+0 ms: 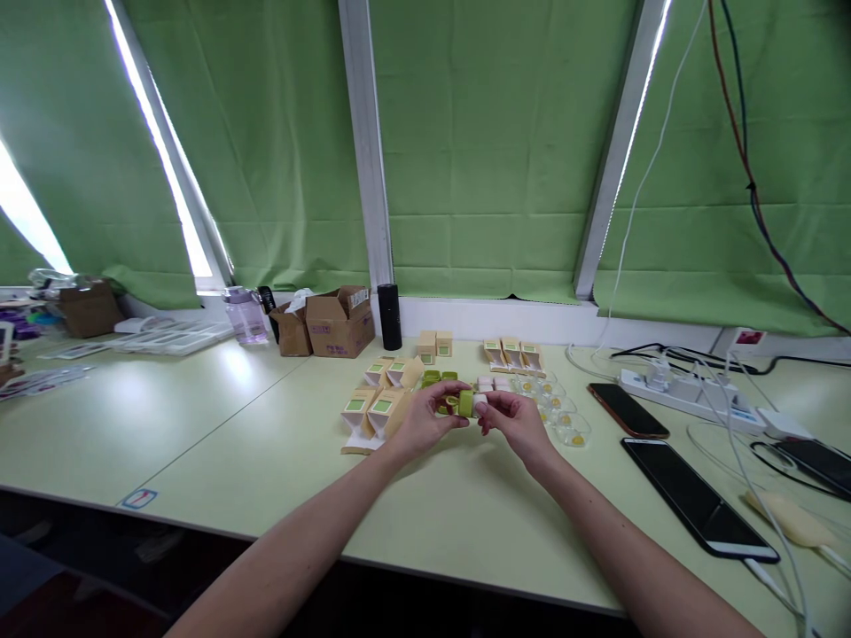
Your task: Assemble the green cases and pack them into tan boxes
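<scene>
My left hand [425,418] grips a small green jar [464,403] above the pale green table [219,434]. My right hand [511,416] pinches a small white cap [480,401] right against the jar's end. Just left of my hands stand several open beige cartons with green labels [372,409]. Behind my hands lie more green jars [439,377] and small white pieces [493,384]. Clear round lids with yellow centres [564,420] sit to the right of my right hand.
Three open cartons [513,354] and closed beige boxes [434,344] stand further back. A black cylinder [389,316], brown cardboard boxes [339,321] and a bottle [245,315] line the window sill. Phones [628,409], a tablet [695,498] and a power strip [684,394] with cables lie at right.
</scene>
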Demonstrator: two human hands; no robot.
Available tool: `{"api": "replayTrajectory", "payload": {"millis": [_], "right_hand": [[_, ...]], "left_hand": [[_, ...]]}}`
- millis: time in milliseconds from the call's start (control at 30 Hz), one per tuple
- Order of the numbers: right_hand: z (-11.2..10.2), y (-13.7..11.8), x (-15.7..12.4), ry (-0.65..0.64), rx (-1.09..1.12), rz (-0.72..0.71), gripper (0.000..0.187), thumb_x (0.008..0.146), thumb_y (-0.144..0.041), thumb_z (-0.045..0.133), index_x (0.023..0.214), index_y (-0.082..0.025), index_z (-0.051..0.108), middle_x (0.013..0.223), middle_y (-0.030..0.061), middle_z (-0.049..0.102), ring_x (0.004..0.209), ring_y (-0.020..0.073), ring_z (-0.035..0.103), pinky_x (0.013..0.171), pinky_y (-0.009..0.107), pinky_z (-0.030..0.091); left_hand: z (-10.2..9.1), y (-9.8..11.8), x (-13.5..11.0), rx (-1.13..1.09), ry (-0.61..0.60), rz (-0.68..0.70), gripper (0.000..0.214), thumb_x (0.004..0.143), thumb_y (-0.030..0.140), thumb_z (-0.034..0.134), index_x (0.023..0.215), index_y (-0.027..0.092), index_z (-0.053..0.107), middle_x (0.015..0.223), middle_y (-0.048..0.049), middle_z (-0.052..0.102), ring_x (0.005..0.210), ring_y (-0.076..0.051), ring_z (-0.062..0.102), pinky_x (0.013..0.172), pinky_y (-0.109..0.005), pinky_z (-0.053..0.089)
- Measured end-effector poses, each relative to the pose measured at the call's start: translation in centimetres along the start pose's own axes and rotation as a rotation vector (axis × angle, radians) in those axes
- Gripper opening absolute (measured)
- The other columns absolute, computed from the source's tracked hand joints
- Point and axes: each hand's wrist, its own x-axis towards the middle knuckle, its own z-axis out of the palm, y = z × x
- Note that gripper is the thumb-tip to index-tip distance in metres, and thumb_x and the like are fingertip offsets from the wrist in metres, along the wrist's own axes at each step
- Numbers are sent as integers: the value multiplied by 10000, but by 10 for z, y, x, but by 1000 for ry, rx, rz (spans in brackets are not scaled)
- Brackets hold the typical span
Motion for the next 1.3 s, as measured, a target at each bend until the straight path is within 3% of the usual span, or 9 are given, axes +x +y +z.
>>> {"api": "replayTrajectory", "payload": {"millis": [500,667,800,900,967,1100,1300], "right_hand": [[1,3,-2,6,-1,14,626,638,-745,917,799,-156,780,596,33,704,541,162,633,560,310,576],[0,8,0,-13,-53,-8,636,701,-773,869,818,-155,778,600,40,705,538,164,639,575,309,569],[0,11,0,3,-135,-58,666,763,-822,789,833,-160,774,641,55,713,555,178,650,559,311,559],[0,11,-4,66,-281,-171,618,840,-769,757,963,-165,787,786,87,762,633,200,688,580,319,580],[-1,9,-8,106,-434,-331,513,905,-646,762,1119,-180,770,967,112,785,689,198,697,609,323,597],[-3,7,-14,43,-685,-665,357,997,-381,688,1323,-235,683,1342,144,716,801,198,717,645,339,628],[-2,15,-13,-1,-762,-758,355,1017,-276,646,1372,-249,640,1358,139,732,1194,300,738,657,335,674]], "left_hand": [[3,-6,-1,11,0,3,505,673,115,913,1150,197,771,1134,-79,770,996,-207,707,925,-356,579],[3,-4,-1,-63,-52,-37,521,767,236,889,1263,182,737,1220,-115,751,1022,-222,712,920,-376,588],[1,-4,1,-140,-78,-87,591,846,390,870,1372,180,704,1149,-105,751,959,-196,694,868,-338,572],[-2,-6,2,-248,-87,-126,641,835,498,881,1372,186,720,1070,-77,744,818,-140,629,770,-281,531],[-3,-6,3,-373,-122,-154,631,794,530,913,1295,177,763,1049,-76,732,788,-126,600,723,-252,501],[-2,-2,1,-566,-224,-209,456,819,505,913,1077,142,813,1020,-111,720,825,-154,622,729,-268,494],[1,-2,-2,-605,-293,-236,434,883,498,863,1118,139,794,1073,-146,735,877,-179,640,753,-287,484]]}}
